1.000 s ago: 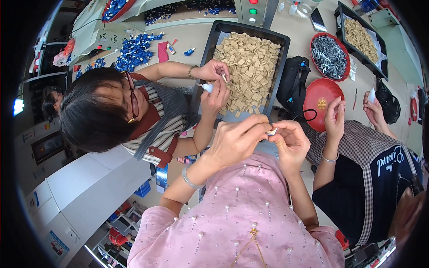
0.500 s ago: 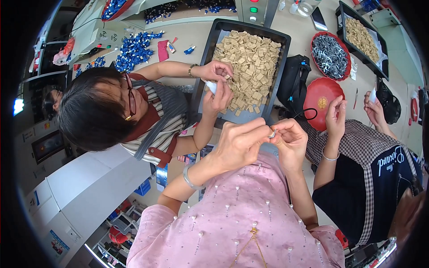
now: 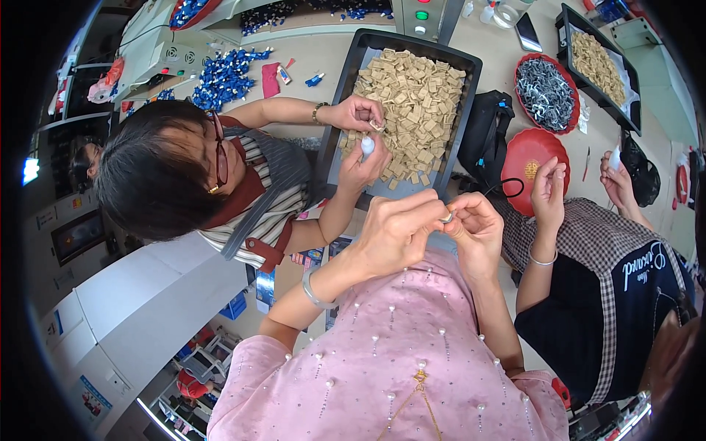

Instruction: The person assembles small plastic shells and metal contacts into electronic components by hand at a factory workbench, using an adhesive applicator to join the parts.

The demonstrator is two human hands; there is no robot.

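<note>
While fingertips meet, both hands [image 3: 434,224] pinch a small pale piece [image 3: 447,217].

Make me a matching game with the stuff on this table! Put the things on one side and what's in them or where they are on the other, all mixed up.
Things:
1. big black tray
2. round red tray at the back
3. near round red tray
4. small pale piece

Descriptions:
A. pinched between the left hand and right hand
B. full of tan squares
C. holding a heap of grey bits
D. almost bare, beside the black bag

Pairs: 1-B, 2-C, 3-D, 4-A
</note>
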